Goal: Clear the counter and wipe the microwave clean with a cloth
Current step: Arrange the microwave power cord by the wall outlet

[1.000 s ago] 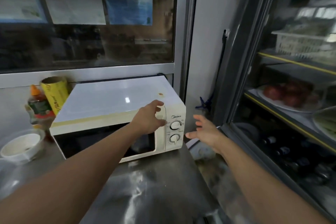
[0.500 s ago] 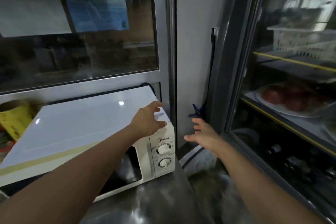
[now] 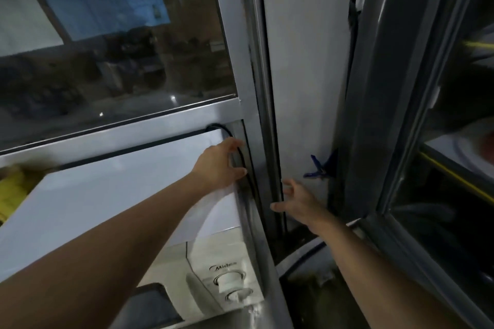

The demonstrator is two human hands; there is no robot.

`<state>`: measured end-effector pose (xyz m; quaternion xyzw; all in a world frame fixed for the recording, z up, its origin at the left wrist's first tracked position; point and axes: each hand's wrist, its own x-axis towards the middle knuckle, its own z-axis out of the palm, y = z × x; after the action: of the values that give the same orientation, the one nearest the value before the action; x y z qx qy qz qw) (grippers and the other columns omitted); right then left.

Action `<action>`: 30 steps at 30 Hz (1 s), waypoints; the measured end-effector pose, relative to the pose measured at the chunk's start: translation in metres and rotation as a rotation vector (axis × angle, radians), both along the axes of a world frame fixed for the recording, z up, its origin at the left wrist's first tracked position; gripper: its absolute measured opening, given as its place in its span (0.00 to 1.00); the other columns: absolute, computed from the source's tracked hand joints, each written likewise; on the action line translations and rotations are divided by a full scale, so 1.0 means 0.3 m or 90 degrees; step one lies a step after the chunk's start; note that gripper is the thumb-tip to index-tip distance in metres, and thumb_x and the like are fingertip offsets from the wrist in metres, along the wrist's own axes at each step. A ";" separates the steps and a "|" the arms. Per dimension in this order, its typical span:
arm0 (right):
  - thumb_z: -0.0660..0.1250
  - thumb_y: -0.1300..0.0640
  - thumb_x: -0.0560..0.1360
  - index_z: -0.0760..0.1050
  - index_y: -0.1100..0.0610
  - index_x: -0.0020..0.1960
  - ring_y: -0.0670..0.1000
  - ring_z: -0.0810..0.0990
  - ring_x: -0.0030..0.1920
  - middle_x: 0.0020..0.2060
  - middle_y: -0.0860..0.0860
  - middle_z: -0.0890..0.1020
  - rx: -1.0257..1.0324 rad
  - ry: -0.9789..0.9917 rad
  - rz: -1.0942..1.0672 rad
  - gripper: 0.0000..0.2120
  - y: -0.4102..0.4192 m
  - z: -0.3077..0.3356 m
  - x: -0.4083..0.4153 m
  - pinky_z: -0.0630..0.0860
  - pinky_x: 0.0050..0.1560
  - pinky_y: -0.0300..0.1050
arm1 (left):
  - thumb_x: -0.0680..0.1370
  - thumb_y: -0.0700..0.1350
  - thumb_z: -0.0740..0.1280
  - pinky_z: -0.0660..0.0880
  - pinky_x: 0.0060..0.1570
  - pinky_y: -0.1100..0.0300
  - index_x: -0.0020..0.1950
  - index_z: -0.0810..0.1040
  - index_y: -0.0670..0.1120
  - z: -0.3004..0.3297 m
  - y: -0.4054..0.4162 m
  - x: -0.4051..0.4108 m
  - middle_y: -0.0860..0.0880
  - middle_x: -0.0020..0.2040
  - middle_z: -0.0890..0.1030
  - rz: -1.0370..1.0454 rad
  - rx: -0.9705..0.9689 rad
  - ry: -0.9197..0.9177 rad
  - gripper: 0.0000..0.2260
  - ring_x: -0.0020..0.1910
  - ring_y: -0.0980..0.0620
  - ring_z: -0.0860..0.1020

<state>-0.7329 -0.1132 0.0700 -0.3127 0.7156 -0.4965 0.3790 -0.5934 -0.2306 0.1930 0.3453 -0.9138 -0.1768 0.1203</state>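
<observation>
A white microwave (image 3: 101,195) with two dials sits on the steel counter, filling the lower left of the head view. My left hand (image 3: 220,164) lies on its top at the far right rear corner, fingers curling over the edge beside a black power cord (image 3: 242,157) that runs down behind it. Whether the fingers grip the cord I cannot tell. My right hand (image 3: 296,201) hovers with spread fingers in the gap to the right of the microwave, holding nothing. No cloth is in view.
A metal window frame post (image 3: 248,104) stands right against the microwave's right side. A white wall panel (image 3: 307,75) and a glass-door fridge (image 3: 441,155) close in on the right. A blue clip (image 3: 318,168) hangs by the wall. A yellow roll (image 3: 10,189) sits at the far left.
My view has swung closer and to the right. My left hand slid from the microwave's front right corner back to its rear right corner near the cord. My right hand stayed in the gap.
</observation>
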 end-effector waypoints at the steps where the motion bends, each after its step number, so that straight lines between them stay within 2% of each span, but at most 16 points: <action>1: 0.73 0.61 0.69 0.58 0.55 0.73 0.56 0.68 0.67 0.70 0.58 0.66 -0.005 -0.013 0.006 0.38 -0.023 -0.016 -0.019 0.70 0.65 0.50 | 0.72 0.46 0.72 0.67 0.60 0.60 0.69 0.67 0.50 0.000 -0.016 -0.021 0.51 0.66 0.74 0.005 -0.004 -0.006 0.27 0.63 0.48 0.73; 7: 0.73 0.61 0.70 0.57 0.56 0.74 0.56 0.68 0.68 0.70 0.58 0.65 -0.009 -0.016 0.043 0.38 -0.199 -0.117 -0.115 0.70 0.60 0.45 | 0.71 0.46 0.73 0.66 0.61 0.61 0.68 0.68 0.50 -0.006 -0.123 -0.096 0.52 0.65 0.75 0.028 -0.039 -0.024 0.27 0.64 0.51 0.72; 12: 0.73 0.63 0.70 0.58 0.57 0.74 0.55 0.68 0.68 0.71 0.56 0.66 -0.003 -0.043 0.060 0.37 -0.363 -0.192 -0.173 0.69 0.56 0.41 | 0.70 0.45 0.73 0.69 0.64 0.56 0.67 0.70 0.50 -0.012 -0.197 -0.125 0.51 0.65 0.75 0.041 -0.080 -0.025 0.26 0.64 0.50 0.73; 20: 0.73 0.66 0.68 0.61 0.56 0.72 0.54 0.70 0.66 0.69 0.55 0.68 -0.014 -0.089 0.086 0.37 -0.573 -0.330 -0.192 0.72 0.58 0.44 | 0.71 0.46 0.73 0.70 0.63 0.56 0.68 0.70 0.50 -0.023 -0.274 -0.122 0.51 0.65 0.75 0.063 -0.091 -0.021 0.27 0.64 0.49 0.73; 25: 0.73 0.67 0.67 0.59 0.56 0.74 0.54 0.67 0.68 0.71 0.53 0.66 -0.008 -0.104 0.122 0.40 -0.650 -0.391 -0.177 0.71 0.61 0.45 | 0.70 0.48 0.73 0.72 0.60 0.56 0.66 0.70 0.52 -0.022 -0.287 -0.115 0.51 0.62 0.77 0.061 -0.107 -0.008 0.26 0.60 0.50 0.75; 27: 0.71 0.68 0.68 0.58 0.57 0.74 0.54 0.67 0.69 0.71 0.54 0.66 -0.005 -0.102 0.138 0.38 -0.660 -0.412 -0.174 0.70 0.64 0.46 | 0.70 0.48 0.73 0.72 0.59 0.58 0.66 0.70 0.52 -0.024 -0.291 -0.112 0.51 0.62 0.77 0.059 -0.109 -0.004 0.26 0.60 0.50 0.75; 30: 0.67 0.71 0.71 0.65 0.59 0.70 0.54 0.70 0.65 0.66 0.55 0.71 -0.016 -0.081 0.142 0.29 -0.649 -0.432 -0.177 0.71 0.63 0.47 | 0.71 0.48 0.73 0.71 0.61 0.59 0.67 0.70 0.52 -0.027 -0.287 -0.111 0.53 0.64 0.76 0.059 -0.101 -0.007 0.26 0.62 0.51 0.74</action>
<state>-0.7858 -0.3080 -0.0596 -0.3630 0.6448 -0.4790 0.4723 -0.6266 -0.3168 0.1850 0.3777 -0.9085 -0.0964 0.1506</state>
